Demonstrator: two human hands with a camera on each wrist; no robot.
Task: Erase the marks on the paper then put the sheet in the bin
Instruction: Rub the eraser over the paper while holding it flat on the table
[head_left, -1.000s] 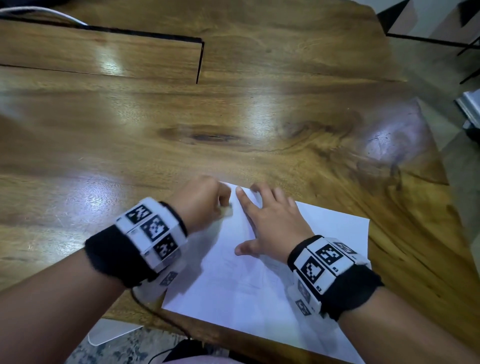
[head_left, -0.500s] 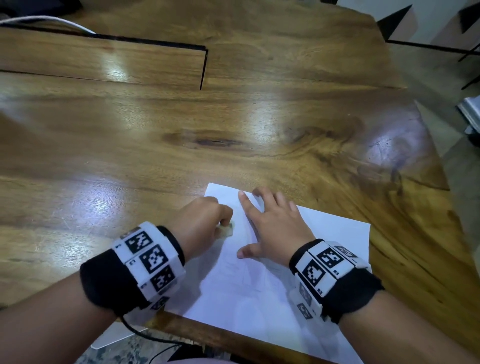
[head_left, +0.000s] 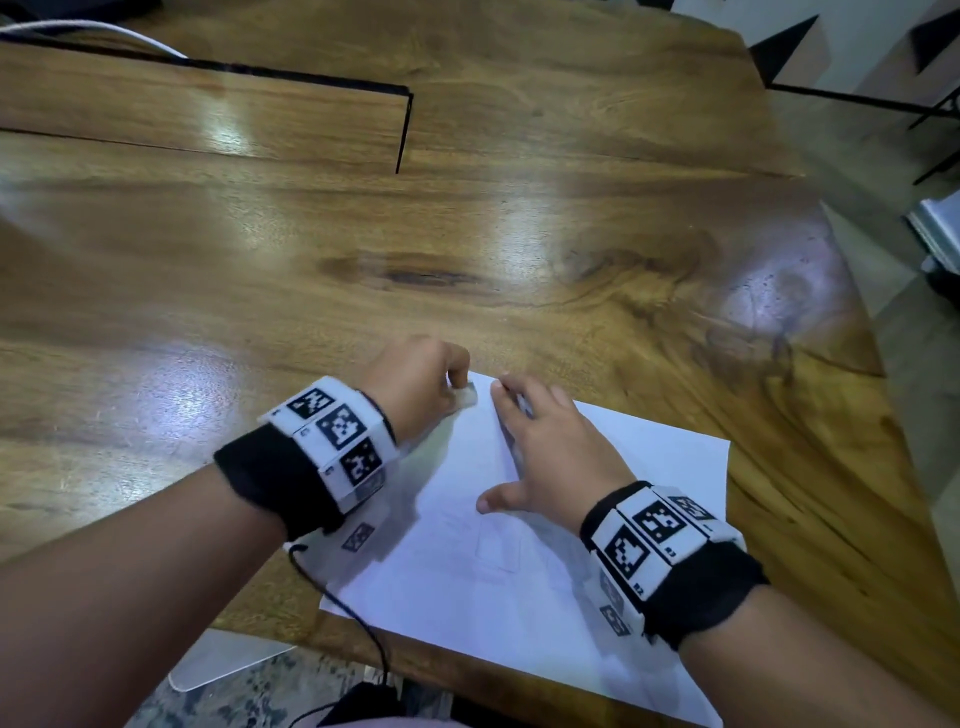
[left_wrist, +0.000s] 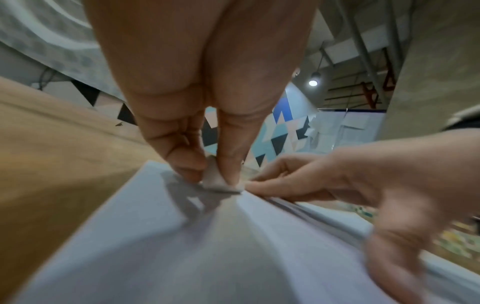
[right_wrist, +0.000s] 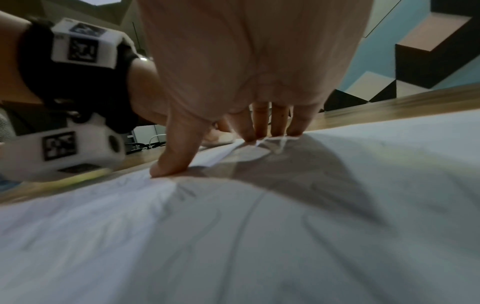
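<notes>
My left hand (head_left: 415, 387) has slid the eraser (head_left: 466, 399) up to the far corner of the sheet (head_left: 649, 467) — pinched in curled fingers. Right hand (head_left: 550, 452), fingers spread, pins the sheet to the table (head_left: 467, 234). Faint marks remain, so I judge more erasing ahead; no bin in view.

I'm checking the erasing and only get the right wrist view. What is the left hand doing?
Observer: The left hand pinches a small white eraser, which touches the paper.
Operator: Where on the sheet?
Observer: At its far left corner, close beside the fingertips of the right hand, which lies flat on the paper.
Operator: Is the sheet fully on the table?
Observer: Seemingly not. In the head view its near right corner reaches past the edge of the table.
</notes>
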